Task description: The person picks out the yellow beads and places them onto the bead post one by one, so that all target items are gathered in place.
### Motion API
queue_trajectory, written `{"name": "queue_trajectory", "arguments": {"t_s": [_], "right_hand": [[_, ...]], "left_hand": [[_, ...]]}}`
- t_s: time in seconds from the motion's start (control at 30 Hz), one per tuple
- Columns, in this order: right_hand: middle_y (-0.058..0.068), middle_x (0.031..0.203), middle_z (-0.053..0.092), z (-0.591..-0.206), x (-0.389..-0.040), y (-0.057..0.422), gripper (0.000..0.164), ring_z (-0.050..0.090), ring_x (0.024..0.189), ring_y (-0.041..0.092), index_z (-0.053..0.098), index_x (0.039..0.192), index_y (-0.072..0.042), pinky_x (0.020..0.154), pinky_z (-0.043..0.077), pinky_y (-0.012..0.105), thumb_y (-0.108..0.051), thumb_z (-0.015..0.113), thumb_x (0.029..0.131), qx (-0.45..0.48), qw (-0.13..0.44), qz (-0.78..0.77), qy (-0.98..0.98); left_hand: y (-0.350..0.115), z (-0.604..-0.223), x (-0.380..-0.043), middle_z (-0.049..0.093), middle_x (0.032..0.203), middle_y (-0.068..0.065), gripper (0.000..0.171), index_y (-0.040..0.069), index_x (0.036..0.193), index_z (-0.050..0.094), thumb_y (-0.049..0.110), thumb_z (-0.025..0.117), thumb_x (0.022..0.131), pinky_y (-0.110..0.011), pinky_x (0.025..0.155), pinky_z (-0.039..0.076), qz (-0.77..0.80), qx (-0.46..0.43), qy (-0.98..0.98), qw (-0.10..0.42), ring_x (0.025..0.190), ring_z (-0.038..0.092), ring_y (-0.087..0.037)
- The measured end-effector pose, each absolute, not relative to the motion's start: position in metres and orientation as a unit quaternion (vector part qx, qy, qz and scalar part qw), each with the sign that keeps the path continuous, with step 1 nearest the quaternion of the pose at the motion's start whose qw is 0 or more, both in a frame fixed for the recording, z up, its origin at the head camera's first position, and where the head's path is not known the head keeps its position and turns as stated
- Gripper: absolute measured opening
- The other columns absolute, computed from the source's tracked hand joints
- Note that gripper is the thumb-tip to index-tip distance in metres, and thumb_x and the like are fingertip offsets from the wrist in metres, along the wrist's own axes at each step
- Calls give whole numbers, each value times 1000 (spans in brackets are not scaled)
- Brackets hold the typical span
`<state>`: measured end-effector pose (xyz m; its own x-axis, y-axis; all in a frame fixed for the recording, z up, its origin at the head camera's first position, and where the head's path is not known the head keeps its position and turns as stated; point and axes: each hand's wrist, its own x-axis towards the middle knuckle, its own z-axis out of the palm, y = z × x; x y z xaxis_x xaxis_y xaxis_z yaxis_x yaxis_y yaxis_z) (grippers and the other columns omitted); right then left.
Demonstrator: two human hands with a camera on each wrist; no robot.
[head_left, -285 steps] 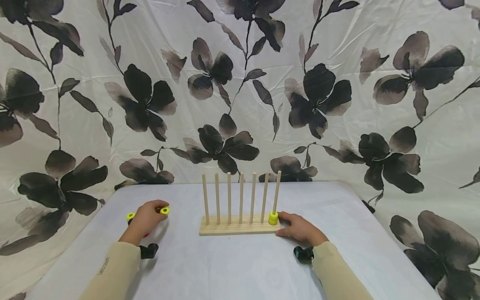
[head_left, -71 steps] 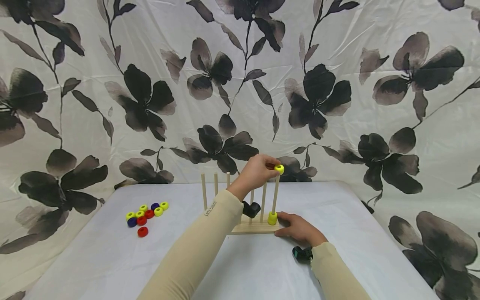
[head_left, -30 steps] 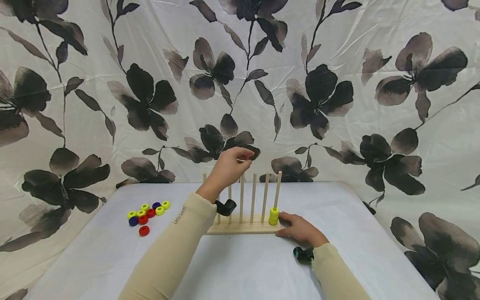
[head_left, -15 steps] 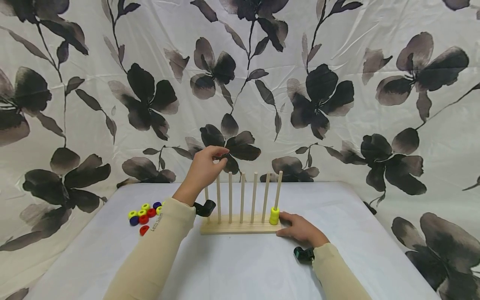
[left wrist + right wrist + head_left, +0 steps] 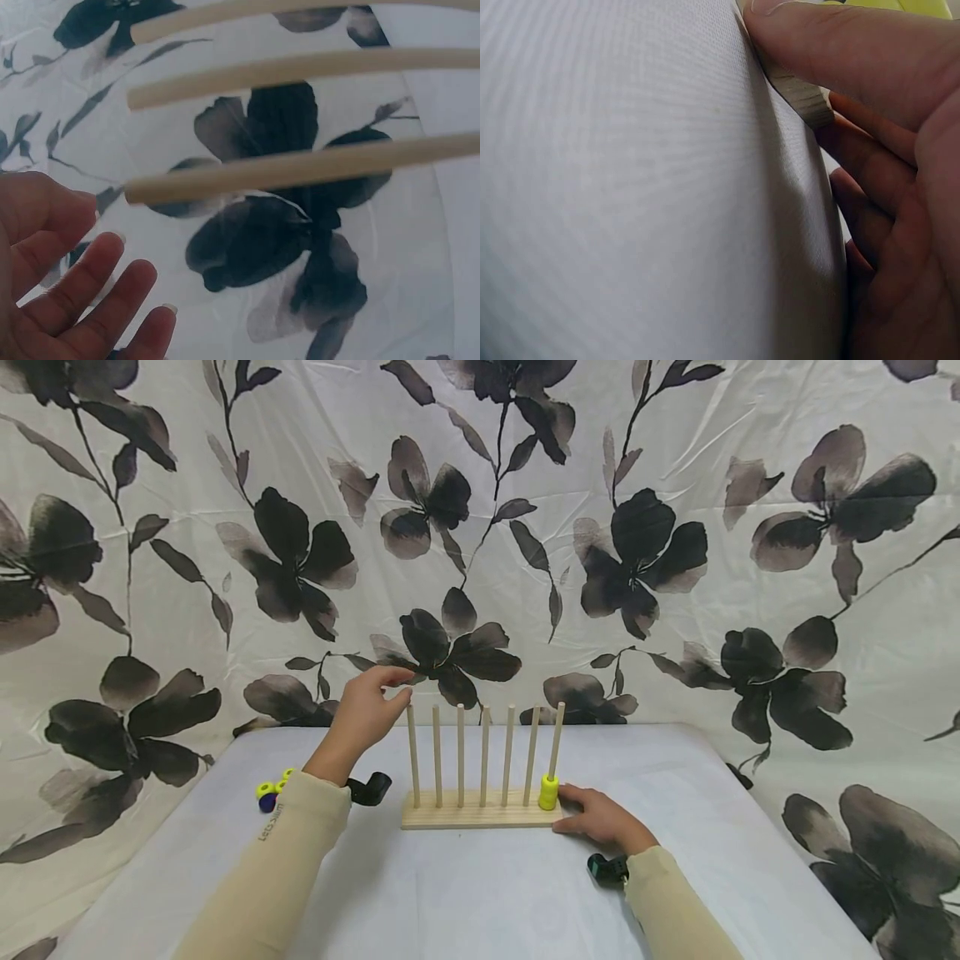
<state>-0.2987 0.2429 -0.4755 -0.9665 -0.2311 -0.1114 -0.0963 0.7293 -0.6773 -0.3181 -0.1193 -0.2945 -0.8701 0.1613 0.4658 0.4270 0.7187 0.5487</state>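
Observation:
My left hand (image 5: 363, 714) hovers just left of the top of the leftmost peg (image 5: 412, 756). Its fingers are loosely bent with nothing between them, as the left wrist view also shows. A wooden rack (image 5: 480, 817) carries a row of several upright pegs. Yellow beads (image 5: 549, 792) are stacked low on the rightmost peg. With my right hand (image 5: 603, 820) I grip the right end of the rack's base (image 5: 806, 101), thumb in front and fingers at the end and behind. Left of the rack lie loose yellow beads (image 5: 265, 790) and a dark blue bead (image 5: 267, 802), partly covered by my left sleeve.
A white-covered table (image 5: 480, 902) bears everything. Behind it hangs a floral cloth (image 5: 480, 527). Dark wrist cameras sit on both wrists, the left one (image 5: 370, 789) near the rack's left end.
My left hand brought a yellow bead onto the rightmost peg, let go, and moved left across the rack. The yellow stack is taller. Red beads seen earlier are now hidden. My right hand stayed put.

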Motion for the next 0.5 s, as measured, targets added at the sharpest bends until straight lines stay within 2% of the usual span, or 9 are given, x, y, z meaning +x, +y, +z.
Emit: {"name": "queue_trajectory", "arguments": {"t_s": [0.5], "right_hand": [[10,152,42,-475,-298,241,75,32,144,36,47,144,-16,116,27,56,-39,78,79,-81,98,-356,926]], "left_hand": [[-157,-317,-317,61,125,-19,34,6,125,62,19,53,95,-54,96,48,-332,-115,-915,200,116,56,-36]]}}
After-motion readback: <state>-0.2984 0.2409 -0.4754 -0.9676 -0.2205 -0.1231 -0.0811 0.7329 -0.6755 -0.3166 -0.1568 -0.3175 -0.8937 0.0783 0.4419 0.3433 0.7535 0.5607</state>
